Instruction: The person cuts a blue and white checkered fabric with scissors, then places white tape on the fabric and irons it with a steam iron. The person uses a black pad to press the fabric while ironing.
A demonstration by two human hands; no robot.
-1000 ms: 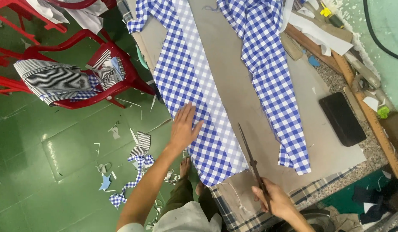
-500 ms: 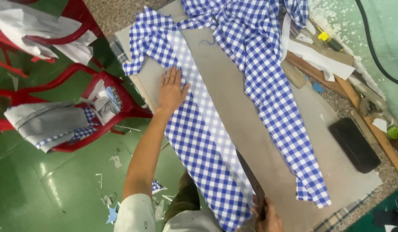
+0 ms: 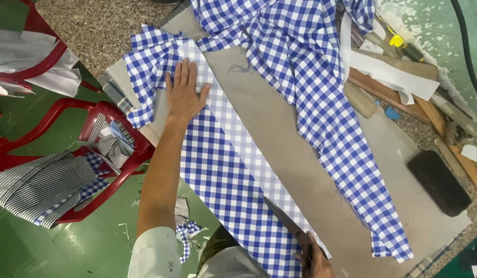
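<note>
Grey cutting table (image 3: 310, 170), left hand (image 3: 184, 95) flat on checked cloth (image 3: 223, 170), right hand (image 3: 313, 260) gripping scissors (image 3: 285, 221)

Short pale sleeve, bare forearms.

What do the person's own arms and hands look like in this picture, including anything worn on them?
Both hands are bare: no gloves, rings or watch show. The left hand leads into a long bare forearm, with a pale, light-coloured short sleeve starting near the elbow at the bottom edge. The right hand is cut off by the frame's bottom edge, so its arm and any sleeve are out of view.
</note>
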